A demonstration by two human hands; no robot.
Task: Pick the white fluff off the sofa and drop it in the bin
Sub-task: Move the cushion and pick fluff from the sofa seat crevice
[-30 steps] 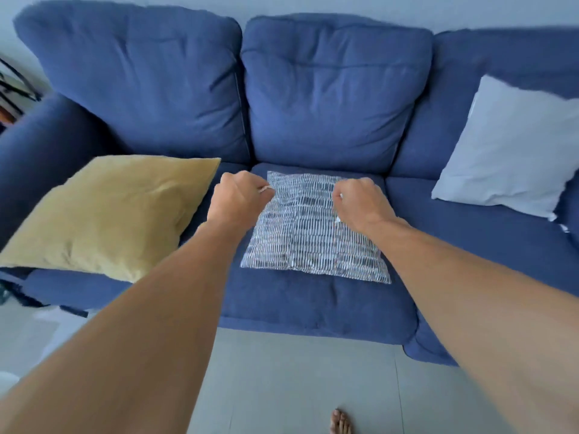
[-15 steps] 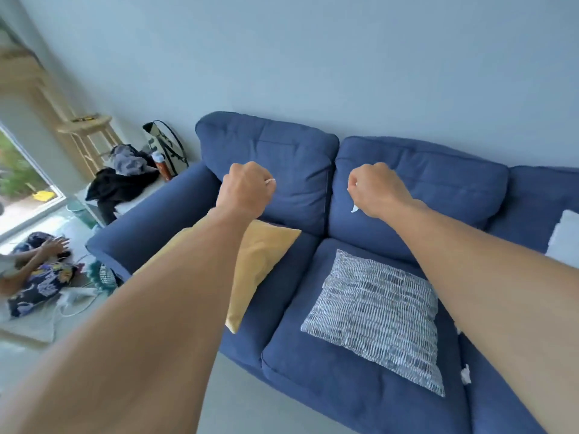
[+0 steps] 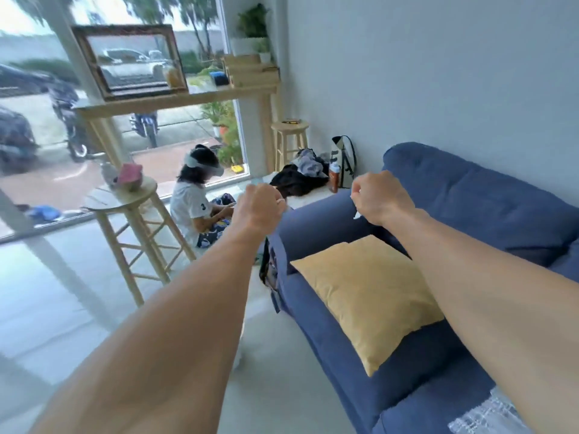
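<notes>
Both my arms reach out in front of me, fists curled. My left hand (image 3: 258, 208) pinches a small bit of white fluff (image 3: 279, 201) at its fingertips, held in the air left of the blue sofa (image 3: 488, 195). My right hand (image 3: 380, 197) grips another piece of white fluff (image 3: 356, 215) that pokes out below the fist, above the sofa's left armrest. No bin shows in the view.
A yellow cushion (image 3: 369, 296) lies on the sofa seat and a patterned cushion (image 3: 488, 418) shows at the bottom right. A person (image 3: 197, 202) sits on the floor by the window. A wooden stool (image 3: 131, 227) stands at left; clothes and a bag lie beyond the armrest.
My view has swung left from the sofa seat toward the window and floor. Both fists stayed closed on their fluff and moved with me, away from the patterned cushion.
</notes>
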